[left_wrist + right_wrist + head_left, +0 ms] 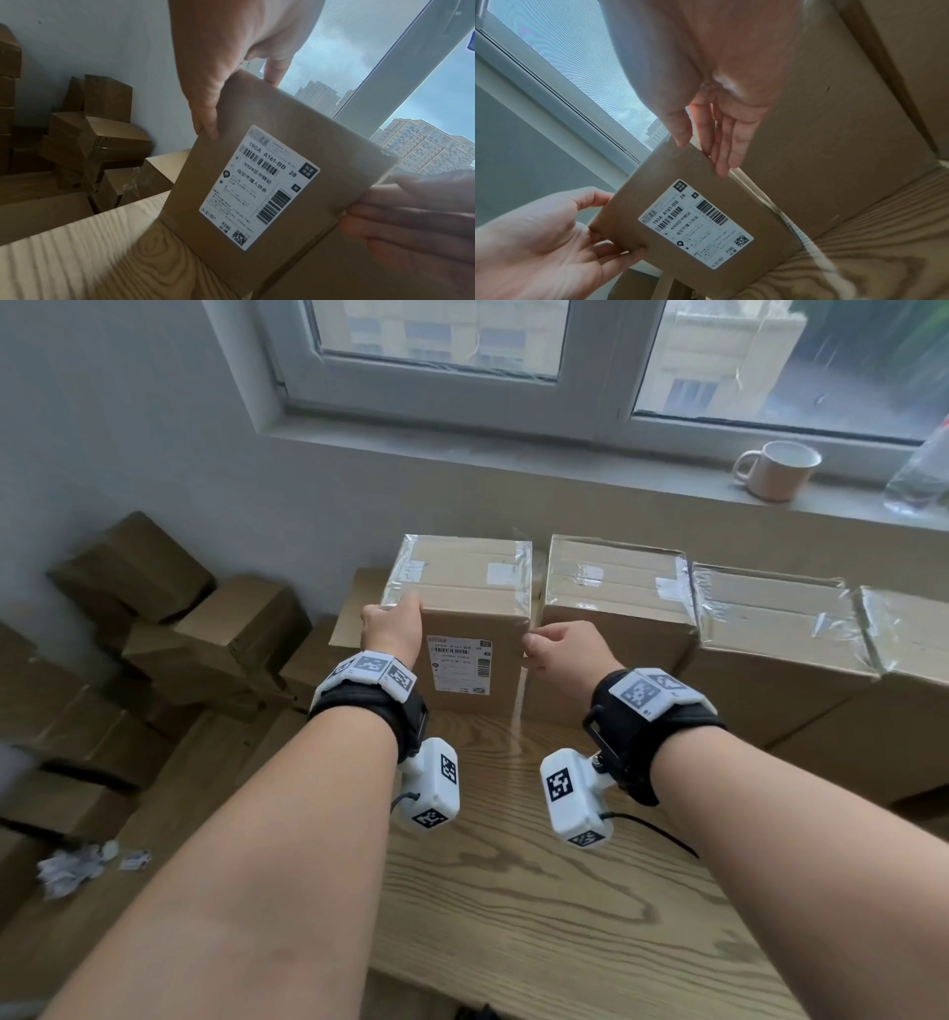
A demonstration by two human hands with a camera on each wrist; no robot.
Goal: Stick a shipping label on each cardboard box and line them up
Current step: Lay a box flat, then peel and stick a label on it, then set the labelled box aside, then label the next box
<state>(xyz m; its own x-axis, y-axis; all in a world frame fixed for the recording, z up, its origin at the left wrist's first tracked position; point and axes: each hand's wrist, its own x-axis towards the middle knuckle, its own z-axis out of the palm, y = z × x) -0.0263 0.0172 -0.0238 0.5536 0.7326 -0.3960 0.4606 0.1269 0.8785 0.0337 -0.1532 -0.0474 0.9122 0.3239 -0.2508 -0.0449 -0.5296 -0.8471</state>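
Observation:
A taped cardboard box point(462, 588) stands on the wooden table point(539, 891), with a white shipping label point(459, 667) stuck on its near face. It is at the left end of a row, close beside an unlabelled-looking box point(616, 608). My left hand point(395, 618) grips its upper left corner, and in the left wrist view the thumb point(205, 121) lies on the front face. My right hand point(544, 649) holds the right edge. In the right wrist view its thumb point(680, 132) is on the front and its fingers point(726, 152) reach into the gap beside the neighbouring box. The label point(695, 223) looks flat.
Two more taped boxes point(770, 649) point(914, 660) continue the row to the right. A heap of small boxes point(169, 618) lies left of the table, with crumpled paper point(77, 865) below it. A mug point(778, 469) and a plastic bottle point(919, 474) stand on the window sill.

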